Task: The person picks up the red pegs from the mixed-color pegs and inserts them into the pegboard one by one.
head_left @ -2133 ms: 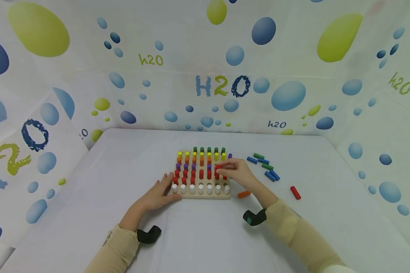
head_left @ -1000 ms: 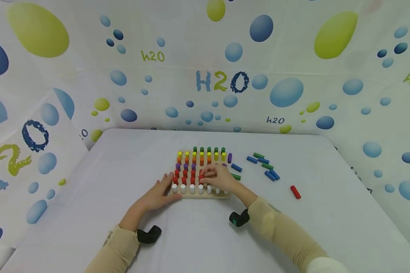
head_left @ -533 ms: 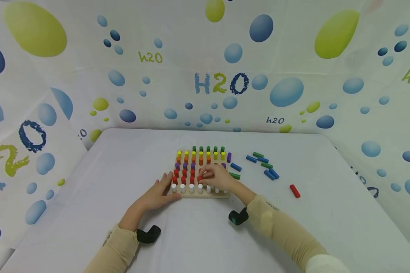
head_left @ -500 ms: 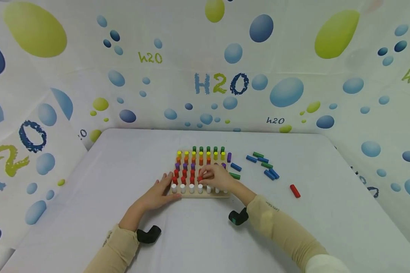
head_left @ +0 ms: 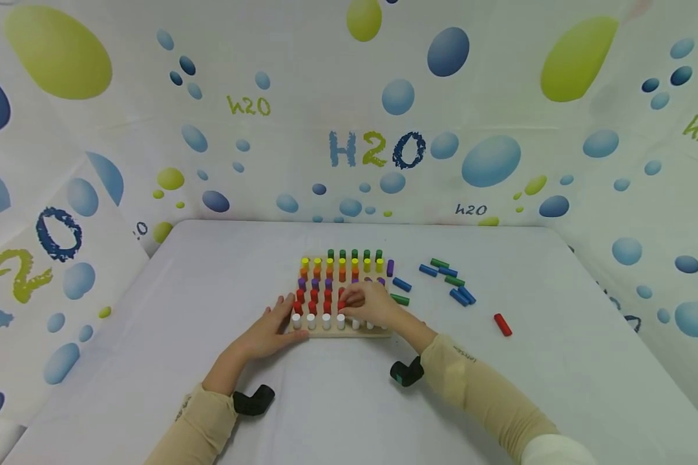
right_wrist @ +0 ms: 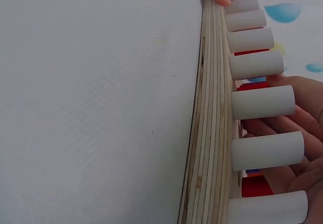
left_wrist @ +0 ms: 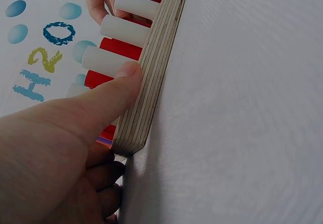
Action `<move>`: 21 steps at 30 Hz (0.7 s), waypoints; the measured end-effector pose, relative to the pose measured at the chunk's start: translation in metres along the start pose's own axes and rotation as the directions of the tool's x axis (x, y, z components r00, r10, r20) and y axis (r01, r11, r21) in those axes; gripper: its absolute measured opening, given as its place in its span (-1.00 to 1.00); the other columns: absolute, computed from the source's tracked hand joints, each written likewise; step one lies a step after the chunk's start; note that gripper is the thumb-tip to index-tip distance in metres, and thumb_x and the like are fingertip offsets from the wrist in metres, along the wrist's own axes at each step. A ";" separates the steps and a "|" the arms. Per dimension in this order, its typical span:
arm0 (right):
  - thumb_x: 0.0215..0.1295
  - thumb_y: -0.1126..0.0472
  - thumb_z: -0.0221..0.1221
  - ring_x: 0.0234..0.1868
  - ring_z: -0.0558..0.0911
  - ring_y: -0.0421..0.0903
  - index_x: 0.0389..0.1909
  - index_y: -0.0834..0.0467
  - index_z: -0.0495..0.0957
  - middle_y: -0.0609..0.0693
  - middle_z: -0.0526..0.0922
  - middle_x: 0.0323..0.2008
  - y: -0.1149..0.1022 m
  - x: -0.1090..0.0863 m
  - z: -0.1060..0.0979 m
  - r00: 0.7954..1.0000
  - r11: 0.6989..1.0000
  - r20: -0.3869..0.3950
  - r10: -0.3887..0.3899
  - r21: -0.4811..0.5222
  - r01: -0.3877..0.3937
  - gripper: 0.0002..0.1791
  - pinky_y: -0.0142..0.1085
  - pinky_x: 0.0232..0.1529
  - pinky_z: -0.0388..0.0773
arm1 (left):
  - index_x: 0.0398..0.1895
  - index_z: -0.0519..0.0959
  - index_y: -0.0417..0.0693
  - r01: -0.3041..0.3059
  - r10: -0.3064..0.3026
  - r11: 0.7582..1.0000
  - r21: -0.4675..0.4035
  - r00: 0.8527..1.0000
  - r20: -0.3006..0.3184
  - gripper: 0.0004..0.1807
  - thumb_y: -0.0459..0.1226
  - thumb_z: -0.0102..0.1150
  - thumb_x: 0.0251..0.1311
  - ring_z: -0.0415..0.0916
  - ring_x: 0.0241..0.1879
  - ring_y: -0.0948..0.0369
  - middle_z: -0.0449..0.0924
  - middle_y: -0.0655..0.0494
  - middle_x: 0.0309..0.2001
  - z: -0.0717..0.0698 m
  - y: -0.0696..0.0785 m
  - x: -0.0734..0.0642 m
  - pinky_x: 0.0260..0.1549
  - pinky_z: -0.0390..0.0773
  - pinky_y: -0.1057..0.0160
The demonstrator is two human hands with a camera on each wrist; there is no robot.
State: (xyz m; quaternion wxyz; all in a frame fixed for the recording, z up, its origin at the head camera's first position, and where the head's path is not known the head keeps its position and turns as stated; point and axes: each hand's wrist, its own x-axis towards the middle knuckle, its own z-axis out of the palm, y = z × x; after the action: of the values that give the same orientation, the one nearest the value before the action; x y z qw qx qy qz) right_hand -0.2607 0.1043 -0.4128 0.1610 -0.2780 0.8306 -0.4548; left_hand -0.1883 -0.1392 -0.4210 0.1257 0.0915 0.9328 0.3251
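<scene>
A wooden pegboard [head_left: 349, 334] holds rows of pegs: white in front, then red, purple, orange, yellow and green behind. My left hand [head_left: 269, 329] holds its front left corner, thumb on the front edge and fingers along the left side. Over the board's right half, my right hand [head_left: 373, 303] pinches a red peg [head_left: 341, 305] just behind the white row, beside other red pegs. The peg's lower end is hidden by a white peg [head_left: 340, 321]. Some purple and red pegs are covered by the right hand. Several white pegs [right_wrist: 263, 102] stand upright in the right wrist view.
Right of the board lie loose blue pegs [head_left: 402, 284], green pegs [head_left: 439, 263] and a red peg [head_left: 503, 325]. A purple peg [head_left: 390, 268] is at the board's right edge. Black wrist cameras [head_left: 254, 400] jut from both sleeves. A patterned sheet hangs behind the white table [head_left: 209, 278].
My right hand has gone left and nearer from the board's right side, bringing a red peg to the second row. Pegs beside the board came into view. Left hand has stayed put.
</scene>
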 end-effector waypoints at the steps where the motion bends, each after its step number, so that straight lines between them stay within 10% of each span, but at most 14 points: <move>1: 0.13 0.24 0.25 -0.17 0.62 -0.12 -0.20 0.24 0.57 0.07 0.65 -0.21 0.000 -0.001 0.000 1.000 1.000 -0.001 0.001 -0.009 -0.001 -0.78 -0.34 -0.14 0.56 | 0.40 -0.12 -0.29 -0.002 0.002 1.000 0.002 1.000 0.000 0.03 0.12 0.13 0.09 -0.36 0.39 -0.08 -0.18 -0.20 0.41 0.000 0.000 0.000 0.30 -0.31 -0.07; 21: 0.13 -0.01 0.25 -0.06 0.59 -0.05 -0.01 0.18 0.56 0.05 0.62 -0.07 -0.001 -0.038 -0.035 0.995 0.995 -0.101 0.009 -0.099 -0.019 -0.54 -0.21 -0.04 0.52 | 0.40 -0.11 -0.29 -0.011 0.011 1.000 0.012 1.000 -0.002 0.03 0.13 0.13 0.09 -0.35 0.39 -0.08 -0.17 -0.19 0.41 0.000 -0.004 -0.002 0.30 -0.31 -0.08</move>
State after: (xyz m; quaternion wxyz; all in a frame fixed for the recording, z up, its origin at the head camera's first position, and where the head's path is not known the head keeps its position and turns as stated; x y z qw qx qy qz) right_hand -0.2484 0.1510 -0.3925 0.1083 -0.2567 0.8612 -0.4251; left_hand -0.1870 -0.1422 -0.4232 0.1222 0.0970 0.9344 0.3203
